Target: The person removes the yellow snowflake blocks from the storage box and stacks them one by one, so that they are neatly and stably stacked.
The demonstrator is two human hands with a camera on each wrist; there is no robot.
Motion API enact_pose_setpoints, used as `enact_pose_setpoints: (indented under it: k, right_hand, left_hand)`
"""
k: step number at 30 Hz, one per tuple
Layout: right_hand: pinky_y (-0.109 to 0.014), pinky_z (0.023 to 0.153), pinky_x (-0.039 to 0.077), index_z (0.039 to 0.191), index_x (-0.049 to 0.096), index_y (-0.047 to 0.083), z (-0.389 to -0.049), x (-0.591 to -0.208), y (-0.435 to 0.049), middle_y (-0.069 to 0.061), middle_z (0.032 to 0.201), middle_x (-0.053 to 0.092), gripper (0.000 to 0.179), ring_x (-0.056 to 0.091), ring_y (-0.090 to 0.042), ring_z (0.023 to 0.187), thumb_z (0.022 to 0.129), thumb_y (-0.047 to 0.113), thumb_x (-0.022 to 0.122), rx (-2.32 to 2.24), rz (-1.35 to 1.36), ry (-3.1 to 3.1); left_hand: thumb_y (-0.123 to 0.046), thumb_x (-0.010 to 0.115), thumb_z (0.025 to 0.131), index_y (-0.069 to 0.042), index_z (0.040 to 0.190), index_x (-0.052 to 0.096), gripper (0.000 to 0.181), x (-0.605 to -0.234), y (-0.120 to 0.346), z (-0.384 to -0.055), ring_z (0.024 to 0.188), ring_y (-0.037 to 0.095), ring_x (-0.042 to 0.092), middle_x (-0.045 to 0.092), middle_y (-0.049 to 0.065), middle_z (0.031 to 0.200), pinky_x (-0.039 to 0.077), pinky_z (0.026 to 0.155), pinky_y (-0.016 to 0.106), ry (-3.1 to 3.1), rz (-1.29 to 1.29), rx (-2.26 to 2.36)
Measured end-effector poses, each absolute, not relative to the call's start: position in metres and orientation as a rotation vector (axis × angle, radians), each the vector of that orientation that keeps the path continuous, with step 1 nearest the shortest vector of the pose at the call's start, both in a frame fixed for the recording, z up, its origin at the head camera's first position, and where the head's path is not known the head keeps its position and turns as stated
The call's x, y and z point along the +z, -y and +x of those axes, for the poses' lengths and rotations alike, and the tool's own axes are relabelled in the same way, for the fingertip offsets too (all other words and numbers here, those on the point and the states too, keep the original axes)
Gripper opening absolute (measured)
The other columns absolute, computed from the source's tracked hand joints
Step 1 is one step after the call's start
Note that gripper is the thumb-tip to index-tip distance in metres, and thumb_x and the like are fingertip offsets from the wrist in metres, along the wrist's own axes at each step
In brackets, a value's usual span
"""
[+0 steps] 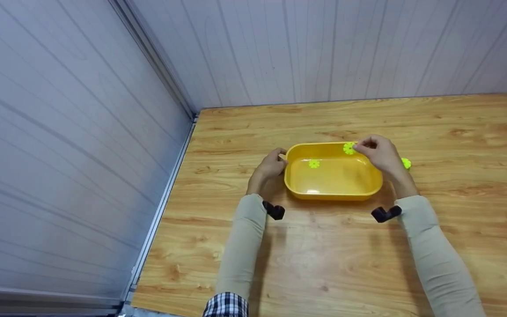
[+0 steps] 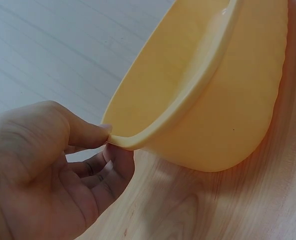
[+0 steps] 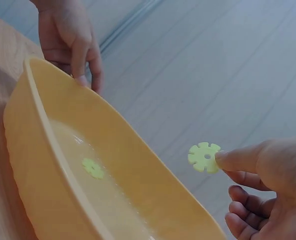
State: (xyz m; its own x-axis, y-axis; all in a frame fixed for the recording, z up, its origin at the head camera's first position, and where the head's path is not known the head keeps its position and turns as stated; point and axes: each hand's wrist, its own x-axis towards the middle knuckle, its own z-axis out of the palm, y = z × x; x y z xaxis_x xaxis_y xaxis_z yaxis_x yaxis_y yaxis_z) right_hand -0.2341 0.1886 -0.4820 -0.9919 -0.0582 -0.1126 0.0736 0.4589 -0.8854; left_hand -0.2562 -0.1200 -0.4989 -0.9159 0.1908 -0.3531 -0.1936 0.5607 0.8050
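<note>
A yellow oblong plastic basin [image 1: 332, 180] stands on the wooden table. My left hand [image 1: 272, 166] pinches the basin's rim at its left end, thumb on top and fingers beneath, as the left wrist view shows [image 2: 53, 165]. Above the far right part of the basin, my right hand [image 1: 381, 154] pinches a flat yellow-green snowflake-shaped plastic disc [image 3: 203, 157] with notched edges and a centre hole. Another such disc [image 1: 314, 164] lies on the basin's floor toward the left. A third yellow-green disc [image 1: 406, 163] shows on the table just right of my right hand, partly hidden by it.
The wood-grain table [image 1: 324, 259] spreads around the basin. Pale panelled walls stand behind it [image 1: 310, 53] and at the left [image 1: 68, 145], meeting in a corner. A dark wrist mount [image 1: 273, 210] sits on the left sleeve, another [image 1: 386, 214] on the right.
</note>
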Motion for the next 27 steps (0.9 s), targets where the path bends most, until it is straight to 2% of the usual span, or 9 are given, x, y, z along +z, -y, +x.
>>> enact_pose_setpoints:
  k: [6,9,19,23,27]
  right_hand:
    - [-0.031,0.085,0.041,0.116,0.056,0.005,-0.232,-0.484,-0.213,-0.006,0.111,0.052,0.047,0.045,-0.021,0.099,0.094,0.046,0.053,-1.557,0.113,-2.564]
    - [-0.032,0.086,0.04,0.118,0.055,0.005,-0.231,-0.488,-0.228,-0.004,0.112,0.052,0.052,0.044,-0.018,0.101,0.092,0.05,0.054,-1.578,0.158,-2.565]
    - [-0.028,0.081,0.044,0.12,0.054,0.004,-0.224,-0.507,-0.276,0.003,0.106,0.052,0.059,0.047,-0.021,0.104,0.089,0.054,0.055,-1.524,0.312,-2.579]
    - [-0.03,0.079,0.045,0.119,0.054,0.005,-0.222,-0.518,-0.291,-0.001,0.111,0.051,0.056,0.047,-0.018,0.1,0.091,0.053,0.054,-1.507,0.382,-2.537]
    - [-0.029,0.071,0.046,0.12,0.053,0.005,-0.219,-0.526,-0.3,-0.005,0.113,0.049,0.055,0.048,-0.017,0.091,0.092,0.052,0.053,-1.478,0.435,-2.493]
  left_hand:
    - [-0.013,0.047,0.099,-0.014,0.131,0.051,0.032,-0.499,0.12,-0.255,0.081,0.014,0.052,0.054,0.004,0.093,0.046,0.075,0.026,-2.399,0.0,1.3]
    - [-0.014,0.047,0.099,-0.014,0.13,0.051,0.031,-0.498,0.12,-0.255,0.082,0.014,0.052,0.055,0.004,0.094,0.045,0.076,0.027,-2.403,-0.005,1.29]
    - [-0.014,0.048,0.099,-0.011,0.132,0.049,0.034,-0.501,0.121,-0.256,0.08,0.013,0.052,0.057,0.009,0.099,0.045,0.071,0.024,-2.421,0.042,1.285]
    - [-0.014,0.047,0.099,-0.011,0.132,0.05,0.033,-0.501,0.121,-0.258,0.082,0.014,0.052,0.057,0.008,0.099,0.045,0.073,0.024,-2.433,0.036,1.265]
    - [-0.013,0.047,0.099,-0.012,0.131,0.051,0.032,-0.5,0.12,-0.257,0.083,0.014,0.052,0.056,0.007,0.099,0.045,0.074,0.025,-2.43,0.018,1.264]
